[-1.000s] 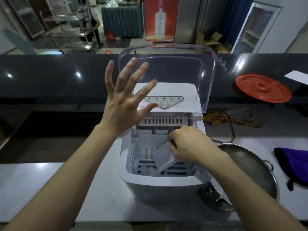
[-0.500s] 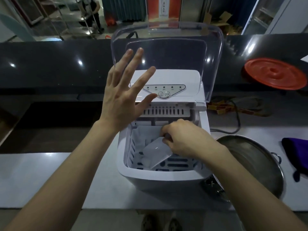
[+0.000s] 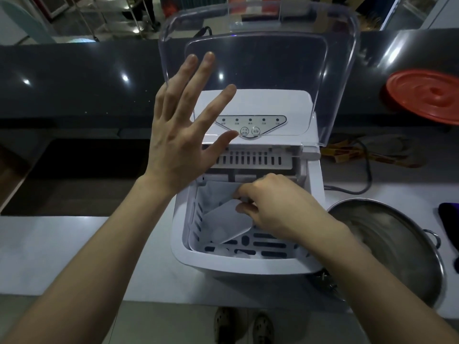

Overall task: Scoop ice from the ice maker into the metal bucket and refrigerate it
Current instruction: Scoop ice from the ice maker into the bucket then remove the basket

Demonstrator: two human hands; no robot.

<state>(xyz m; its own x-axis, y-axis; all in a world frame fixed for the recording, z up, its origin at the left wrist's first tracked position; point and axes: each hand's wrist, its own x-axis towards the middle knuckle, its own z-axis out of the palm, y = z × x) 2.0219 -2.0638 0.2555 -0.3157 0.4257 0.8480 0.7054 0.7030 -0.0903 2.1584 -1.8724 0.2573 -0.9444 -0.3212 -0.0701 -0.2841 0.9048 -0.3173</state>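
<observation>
Inside the ice maker, the right hand pinches the scoop, probably light and stiff, at its handle end. The left hand hovers above, fingers spread wide.

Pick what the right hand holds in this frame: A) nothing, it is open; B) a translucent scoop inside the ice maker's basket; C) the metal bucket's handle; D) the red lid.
B: the right hand pinches the translucent scoop, which sits low in the ice maker's slotted basket.
</observation>
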